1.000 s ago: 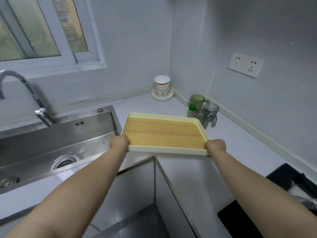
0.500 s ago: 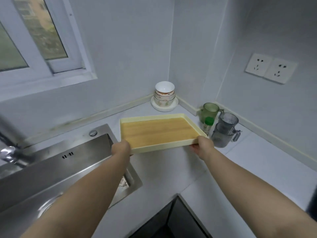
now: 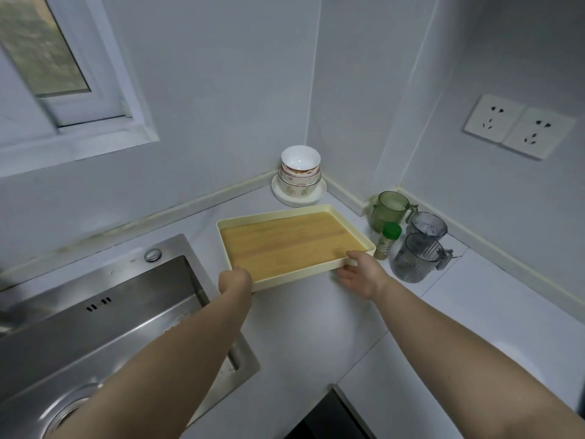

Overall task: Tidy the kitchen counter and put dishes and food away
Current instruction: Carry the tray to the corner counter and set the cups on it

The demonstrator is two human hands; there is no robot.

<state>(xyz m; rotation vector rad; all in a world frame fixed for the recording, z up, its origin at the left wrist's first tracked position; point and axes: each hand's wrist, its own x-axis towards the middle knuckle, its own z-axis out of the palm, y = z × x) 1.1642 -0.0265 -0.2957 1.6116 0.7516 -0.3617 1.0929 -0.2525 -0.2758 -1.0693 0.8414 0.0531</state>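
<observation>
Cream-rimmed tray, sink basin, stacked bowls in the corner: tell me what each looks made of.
Cream-rimmed tray with wood-grain floor: likely matte plastic rim; the floor shows grain, whether real wood or printed laminate is unclear.
Steel-grey sink basin: brushed stainless steel, judging by streaked reflections.
Stacked white patterned bowls: glazed ceramic, glossy highlights.

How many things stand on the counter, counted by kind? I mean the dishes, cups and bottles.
Tray: 1
Bowls, stacked: 3, as far as I can tell
Plate under the bowls: 1
Green cup: 1
Grey cups: 2
Bottle: 1
Total: 9
</observation>
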